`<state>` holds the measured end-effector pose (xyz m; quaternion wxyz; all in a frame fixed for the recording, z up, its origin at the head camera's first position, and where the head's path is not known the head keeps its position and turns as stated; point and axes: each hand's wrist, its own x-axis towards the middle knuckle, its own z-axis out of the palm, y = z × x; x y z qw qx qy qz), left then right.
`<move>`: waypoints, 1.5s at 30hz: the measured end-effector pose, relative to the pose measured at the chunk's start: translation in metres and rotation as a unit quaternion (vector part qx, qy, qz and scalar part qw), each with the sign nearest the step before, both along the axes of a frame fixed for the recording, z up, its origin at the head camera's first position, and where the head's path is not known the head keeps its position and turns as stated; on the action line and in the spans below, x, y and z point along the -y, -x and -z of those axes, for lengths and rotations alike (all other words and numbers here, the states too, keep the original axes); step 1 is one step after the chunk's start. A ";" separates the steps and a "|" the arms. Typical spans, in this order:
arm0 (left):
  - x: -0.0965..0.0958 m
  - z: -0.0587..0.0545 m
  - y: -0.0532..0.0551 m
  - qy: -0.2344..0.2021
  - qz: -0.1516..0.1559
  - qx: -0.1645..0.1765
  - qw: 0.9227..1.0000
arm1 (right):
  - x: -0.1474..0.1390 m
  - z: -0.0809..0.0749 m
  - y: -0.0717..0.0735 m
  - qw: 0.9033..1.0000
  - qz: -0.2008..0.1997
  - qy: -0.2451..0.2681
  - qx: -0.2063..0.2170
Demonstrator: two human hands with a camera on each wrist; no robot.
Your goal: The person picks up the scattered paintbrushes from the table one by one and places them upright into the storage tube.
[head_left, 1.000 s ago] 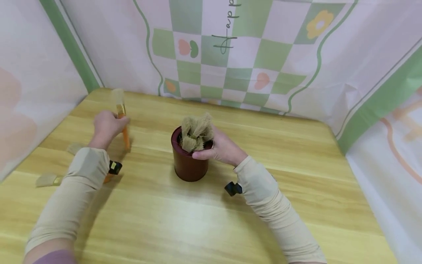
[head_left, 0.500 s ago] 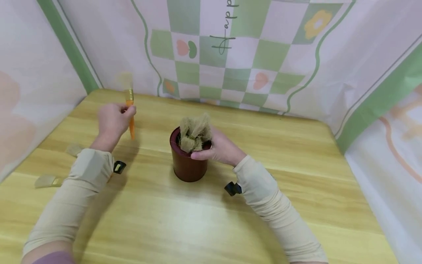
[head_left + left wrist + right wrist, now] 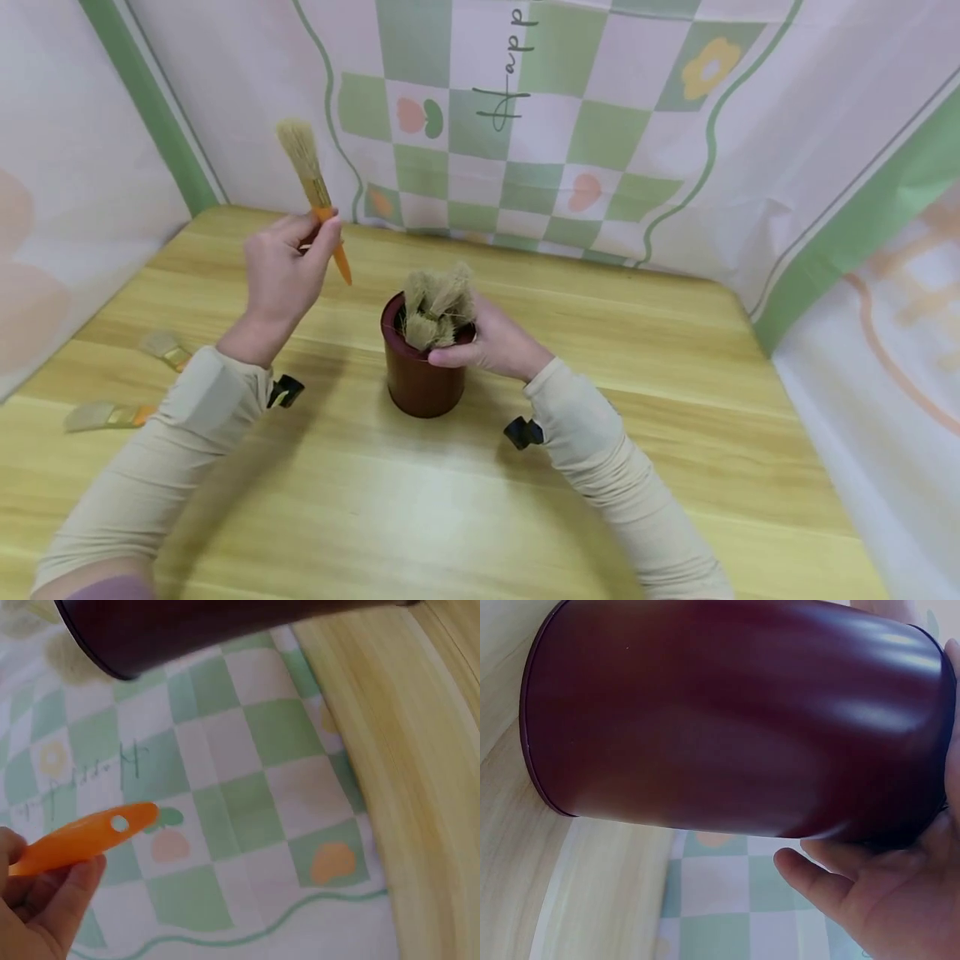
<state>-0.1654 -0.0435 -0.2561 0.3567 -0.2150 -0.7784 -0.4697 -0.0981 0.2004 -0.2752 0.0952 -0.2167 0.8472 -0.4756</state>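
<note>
My left hand [image 3: 285, 275] pinches a paintbrush [image 3: 320, 200] by its orange handle, raised off the table with the pale bristles tilted up. The handle's end, with a hole in it, shows in the left wrist view beside the thumb. To its right a dark red can [image 3: 425, 387] stands upright on the table. Several tan bristle heads [image 3: 435, 312] stick out of its top, their handles hidden inside. My right hand [image 3: 506, 342] grips the can near its rim, thumb in front. In the right wrist view the can [image 3: 727, 720] fills the upper part.
Two more paintbrushes lie at the left of the wooden table [image 3: 420, 517]: one brush [image 3: 167, 348] farther back, another brush [image 3: 108, 415] nearer, both partly behind the left forearm. A patterned cloth [image 3: 480, 167] hangs behind the table's back edge.
My left hand has lifted the paintbrush and moved it up and to the right, toward the can. The brush now leans left at its bristles. My right hand stays on the can.
</note>
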 end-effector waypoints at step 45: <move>-0.043 0.006 -0.037 -0.013 0.193 -0.100 0.976 | -0.002 -0.001 0.001 1.000 -0.001 0.011 0.000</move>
